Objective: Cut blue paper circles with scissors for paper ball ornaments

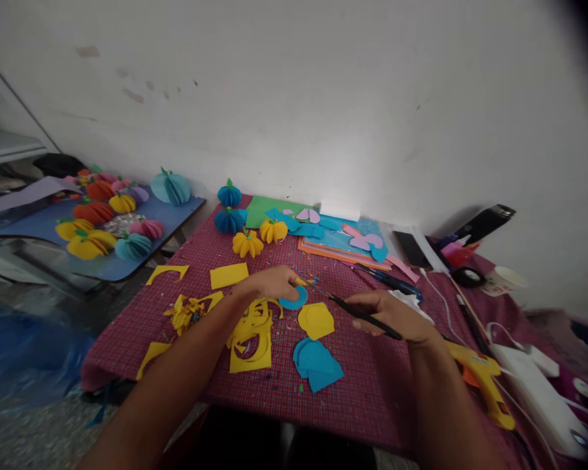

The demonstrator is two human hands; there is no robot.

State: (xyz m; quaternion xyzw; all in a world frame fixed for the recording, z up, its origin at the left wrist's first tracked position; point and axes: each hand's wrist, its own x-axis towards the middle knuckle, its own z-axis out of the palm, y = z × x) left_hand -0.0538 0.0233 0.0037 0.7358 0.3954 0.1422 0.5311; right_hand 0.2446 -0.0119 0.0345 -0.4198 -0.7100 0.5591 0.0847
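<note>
Head view: left hand [269,282] pinches a blue paper disc [294,299] steady on the bench [362,405] while right hand [396,316] grips scissors [357,311] aimed at it.

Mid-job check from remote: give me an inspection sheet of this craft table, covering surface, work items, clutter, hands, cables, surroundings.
Surface: table with red checked cloth, strewn with paper bits.
Work items: blue paper circle under the left hand; scissors in the right hand; yellow disc and blue cut pieces nearby.
Clutter: yellow offcuts, paper pumpkins, coloured sheets, yellow glue gun.
Hands: left pinches the circle's edge; right grips the scissors.
Cables: white cords and power strip at the right edge.
Surroundings: white wall; side table with more pumpkins.
</note>
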